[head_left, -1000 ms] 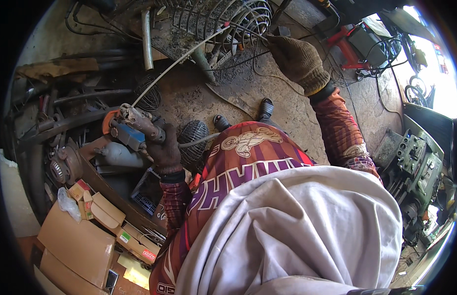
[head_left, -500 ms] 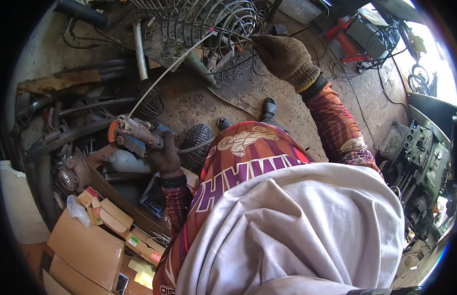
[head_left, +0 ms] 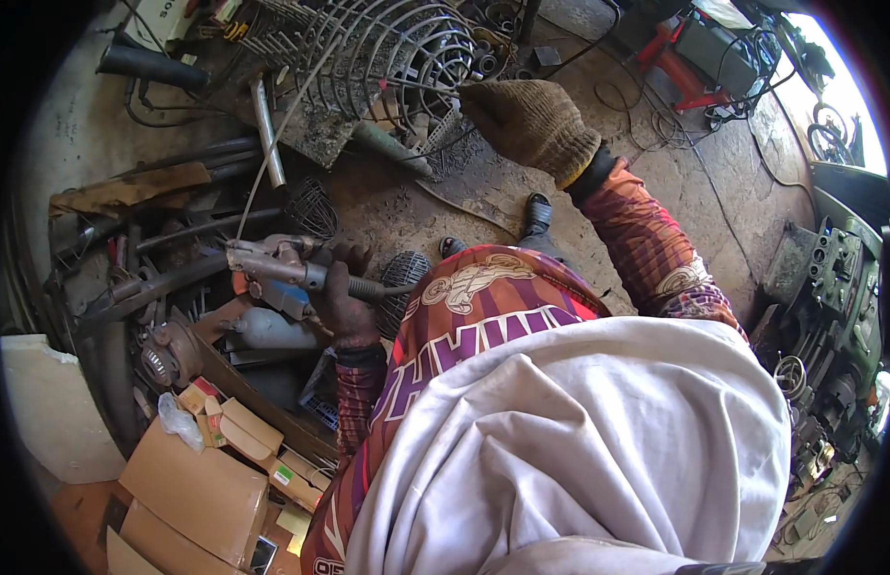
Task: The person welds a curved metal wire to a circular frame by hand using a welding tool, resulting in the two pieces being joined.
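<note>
My left hand [head_left: 351,311], in a dark glove, is closed round the handle of a welding electrode holder [head_left: 290,271] at the left. A long thin grey electrode [head_left: 290,117] rises from its jaw toward a cage of curved metal bars [head_left: 368,59] at the far side. My right hand [head_left: 536,125], in a brown knit glove, pinches a thin rod [head_left: 421,89] between thumb and fingers. The rod's pink end lies against the bars of the cage; whether it touches them I cannot tell.
Cardboard boxes [head_left: 191,494] stand at the near left, beside a grey cylinder [head_left: 273,329] and scrap bars. A metal pipe [head_left: 267,134] leans by the cage. A red-framed machine [head_left: 680,72] and cables lie far right. A green machine [head_left: 828,316] stands at right.
The electrode has swung left and away from the pink end of the rod. My right hand has shifted a little left with the rod. The holder in my left hand has turned slightly.
</note>
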Motion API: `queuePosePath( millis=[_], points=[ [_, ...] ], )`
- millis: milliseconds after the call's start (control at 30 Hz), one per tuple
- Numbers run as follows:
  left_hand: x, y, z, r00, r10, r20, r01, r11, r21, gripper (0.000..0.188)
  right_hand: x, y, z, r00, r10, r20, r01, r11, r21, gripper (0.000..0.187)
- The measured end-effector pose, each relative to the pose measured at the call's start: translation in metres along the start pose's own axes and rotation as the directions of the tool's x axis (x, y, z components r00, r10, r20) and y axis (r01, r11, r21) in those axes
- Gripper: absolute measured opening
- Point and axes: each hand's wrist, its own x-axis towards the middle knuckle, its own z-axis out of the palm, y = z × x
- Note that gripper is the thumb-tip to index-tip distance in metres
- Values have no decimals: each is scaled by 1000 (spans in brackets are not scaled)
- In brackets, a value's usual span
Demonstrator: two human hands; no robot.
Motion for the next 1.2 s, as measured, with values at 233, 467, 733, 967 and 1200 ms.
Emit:
queuePosePath(
  millis=[233, 467, 733, 967, 1200],
  points=[
    [8, -13, 34, 990, -52, 129, 74, 983, -170, 36, 1, 0, -2, 997, 2, 83, 1, 999, -41, 29],
    [32, -39, 61, 989, 1, 151, 41, 962, -271, 45, 4, -3, -4, 994, 19, 109, -13, 999, -48, 29],
    [63, -78, 149, 963, 262, 62, -239, 939, -248, 28, 1, 0, -1, 998, -50, -27, 50, 999, 12, 25],
    [60, -87, 162, 989, 149, 20, -145, 979, -145, 31, 2, 2, -1, 997, -71, -34, 72, 997, 31, 25],
    [52, -99, 166, 962, 272, 36, -270, 961, -63, 42, 7, -2, -8, 998, -24, 51, 22, 999, 46, 26]
  ],
)
